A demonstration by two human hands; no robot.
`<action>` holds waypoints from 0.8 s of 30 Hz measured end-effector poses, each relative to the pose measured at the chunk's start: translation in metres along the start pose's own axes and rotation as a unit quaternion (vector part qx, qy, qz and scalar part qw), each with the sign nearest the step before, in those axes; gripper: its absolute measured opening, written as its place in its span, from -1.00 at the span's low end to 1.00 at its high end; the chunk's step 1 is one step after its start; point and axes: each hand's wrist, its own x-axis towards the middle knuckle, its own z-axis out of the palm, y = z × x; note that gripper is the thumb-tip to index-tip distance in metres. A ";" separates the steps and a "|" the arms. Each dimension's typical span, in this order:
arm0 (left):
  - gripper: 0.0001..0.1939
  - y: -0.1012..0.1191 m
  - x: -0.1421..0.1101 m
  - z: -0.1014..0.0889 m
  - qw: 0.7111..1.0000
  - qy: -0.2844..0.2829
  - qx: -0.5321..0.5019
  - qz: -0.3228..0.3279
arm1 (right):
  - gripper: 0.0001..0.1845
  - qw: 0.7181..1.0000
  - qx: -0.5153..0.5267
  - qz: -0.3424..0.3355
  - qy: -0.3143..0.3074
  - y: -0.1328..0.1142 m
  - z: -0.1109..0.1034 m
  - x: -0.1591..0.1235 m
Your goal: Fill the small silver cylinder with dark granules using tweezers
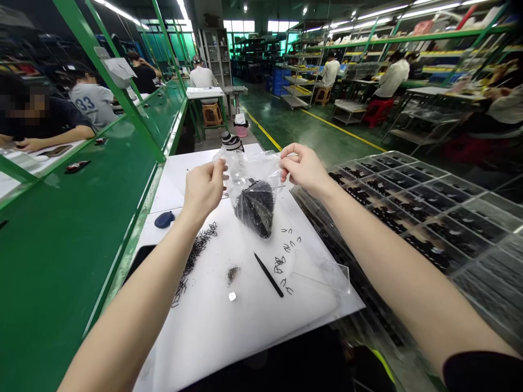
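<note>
A clear plastic bag [256,209] with a mass of small black pieces in its bottom hangs between my hands, over the white work surface [196,337]. My left hand [205,185] pinches the bag's upper left edge. At its upper right edge my right hand [302,166] grips the plastic between thumb and fingers. Below the bag lie black tweezers [268,275], pointing up and left. Small black U-shaped clips [279,265] are scattered to their right. A longer pile of such clips [196,253] lies partly behind my left forearm.
Clear compartment trays [408,204] of dark parts stand at the right. A bottle with a striped cap [231,141] is behind the bag. A dark blue object [164,219], a small white square [232,296] and dark grit [232,274] lie on the surface. A green conveyor [57,245] runs along the left.
</note>
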 end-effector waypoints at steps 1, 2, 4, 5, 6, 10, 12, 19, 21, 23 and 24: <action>-0.51 -0.003 0.002 0.001 1.000 0.004 -0.003 0.000 | -0.78 1.000 0.003 -0.004 -0.001 0.005 0.004 0.001; -0.53 -0.006 0.002 0.002 1.000 0.005 -0.010 -0.003 | -0.77 1.000 0.005 -0.005 -0.005 0.011 0.007 0.001; -0.56 -0.011 -0.001 0.004 1.000 -0.002 -0.027 -0.012 | -0.74 1.000 0.007 -0.001 -0.023 0.021 0.013 -0.003; -0.56 -0.013 -0.004 0.005 0.999 -0.006 -0.035 -0.015 | -0.73 0.999 0.006 0.004 -0.036 0.026 0.015 -0.006; -0.56 -0.015 -0.007 0.005 0.999 -0.009 -0.040 -0.018 | -0.71 0.999 0.004 0.010 -0.051 0.030 0.015 -0.010; -0.58 -0.019 -0.021 0.007 0.998 -0.018 -0.053 -0.018 | -0.63 0.993 -0.017 0.029 -0.111 0.045 0.004 -0.026; -0.58 -0.020 -0.026 0.007 0.998 -0.022 -0.060 -0.020 | -0.57 0.990 -0.040 0.034 -0.131 0.055 -0.010 -0.032; -0.55 -0.029 -0.038 0.006 0.996 -0.013 -0.080 -0.046 | -0.62 0.951 -0.191 -0.002 -0.242 0.110 -0.036 -0.059; -0.54 -0.032 -0.041 0.004 0.995 -0.007 -0.083 -0.055 | -0.57 0.923 -0.223 -0.035 -0.312 0.120 -0.032 -0.071; -0.55 -0.035 -0.042 0.002 0.994 -0.004 -0.083 -0.064 | -0.49 0.894 -0.249 -0.065 -0.366 0.127 -0.027 -0.080; -0.56 -0.036 -0.043 0.001 0.994 -0.003 -0.082 -0.068 | -0.46 0.883 -0.260 -0.079 -0.382 0.129 -0.026 -0.084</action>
